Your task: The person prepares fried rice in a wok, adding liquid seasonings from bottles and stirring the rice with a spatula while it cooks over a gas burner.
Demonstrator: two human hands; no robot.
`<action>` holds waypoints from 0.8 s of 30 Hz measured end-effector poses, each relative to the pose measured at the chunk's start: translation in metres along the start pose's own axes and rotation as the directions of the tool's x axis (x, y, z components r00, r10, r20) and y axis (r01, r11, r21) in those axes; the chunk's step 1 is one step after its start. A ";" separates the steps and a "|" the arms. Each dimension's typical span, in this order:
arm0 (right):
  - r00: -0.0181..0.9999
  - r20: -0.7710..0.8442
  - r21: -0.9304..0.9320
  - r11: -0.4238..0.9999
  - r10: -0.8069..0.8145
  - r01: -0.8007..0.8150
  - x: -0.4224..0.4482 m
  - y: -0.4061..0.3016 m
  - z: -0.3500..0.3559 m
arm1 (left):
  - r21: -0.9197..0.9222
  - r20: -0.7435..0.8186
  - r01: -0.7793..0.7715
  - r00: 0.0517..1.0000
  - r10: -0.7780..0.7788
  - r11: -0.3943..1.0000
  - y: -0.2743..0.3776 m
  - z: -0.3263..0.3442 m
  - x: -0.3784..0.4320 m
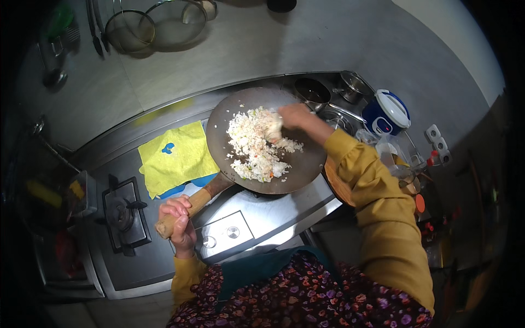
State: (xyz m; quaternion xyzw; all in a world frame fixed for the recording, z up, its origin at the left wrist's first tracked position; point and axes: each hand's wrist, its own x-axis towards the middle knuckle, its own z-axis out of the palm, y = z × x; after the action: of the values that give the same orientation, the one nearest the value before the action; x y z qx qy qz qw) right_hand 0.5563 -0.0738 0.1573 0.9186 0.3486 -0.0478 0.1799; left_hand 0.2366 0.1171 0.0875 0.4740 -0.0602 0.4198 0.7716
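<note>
A wide dark metal wok (221, 139) sits over the stove, tilted in the view, with cooked rice (254, 135) heaped in it. Bits of orange and green vegetable show among the grains. My left hand (178, 219) is wrapped around the wok's wooden handle (199, 202), close to its end. Over the far right part of the wok, my right hand (294, 116) is closed on a pale utensil (273, 126) that is blurred by motion. Its working end is in the rice; its exact kind cannot be told.
A yellow cloth (178, 158) lies left of the wok, near a bare gas burner (123, 215). Behind on the right stand a saucepan (312, 91), a steel pot (353, 87) and a blue-and-white rice cooker (385, 112). Strainers (130, 32) hang on the wall.
</note>
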 end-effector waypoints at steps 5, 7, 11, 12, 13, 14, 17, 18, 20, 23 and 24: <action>0.993 -0.092 -0.075 0.994 0.070 -0.077 -0.003 0.031 -0.047 | 0.006 -0.013 -0.020 1.000 0.020 1.000 -0.001 -0.004 -0.001; 0.987 -0.152 -0.044 0.997 0.055 -0.062 0.010 0.019 -0.040 | -0.009 -0.014 -0.007 1.000 0.007 1.000 -0.002 -0.001 0.001; 0.855 -0.418 -0.375 0.915 -0.308 0.146 0.020 -0.086 -0.003 | 0.005 -0.007 0.034 0.999 -0.034 0.999 0.001 0.003 0.002; 0.734 -0.566 -0.482 0.873 -0.374 0.073 -0.004 -0.103 0.010 | 0.005 -0.015 0.037 0.999 -0.037 0.999 0.001 0.001 0.001; 0.580 -0.682 -0.562 0.826 -0.446 -0.025 -0.029 -0.117 0.018 | -0.001 -0.012 0.030 0.999 -0.030 1.000 0.001 0.000 0.001; 0.696 -0.488 -0.645 0.755 -0.527 0.119 -0.054 -0.122 0.015 | -0.006 -0.009 0.020 1.000 -0.020 1.000 0.001 -0.001 0.001; 0.732 -0.329 -0.500 0.767 -0.597 0.402 -0.107 -0.081 0.016 | -0.017 0.003 0.016 1.000 -0.016 1.000 -0.002 0.004 0.000; 0.784 -0.269 -0.457 0.791 -0.559 0.407 -0.129 -0.070 -0.004 | -0.014 -0.007 0.022 1.000 -0.022 1.000 -0.003 0.003 -0.001; 0.814 -0.203 -0.415 0.801 -0.545 0.433 -0.156 -0.067 -0.035 | 0.004 -0.032 0.001 0.999 -0.001 1.000 0.001 -0.002 -0.003; 0.828 -0.126 -0.439 0.779 -0.546 0.447 -0.168 -0.073 -0.023 | -0.007 -0.026 -0.008 1.000 0.008 1.000 0.001 -0.003 -0.002; 0.830 -0.169 -0.522 0.762 -0.532 0.382 -0.151 -0.075 0.006 | -0.023 -0.010 -0.006 1.000 0.006 1.000 -0.001 -0.001 0.000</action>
State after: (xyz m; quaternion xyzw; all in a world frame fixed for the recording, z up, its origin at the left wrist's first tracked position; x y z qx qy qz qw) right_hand 0.3935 -0.1187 0.1620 0.7286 0.5889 0.1377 0.3215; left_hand 0.2370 0.1177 0.0865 0.4629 -0.0626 0.4240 0.7759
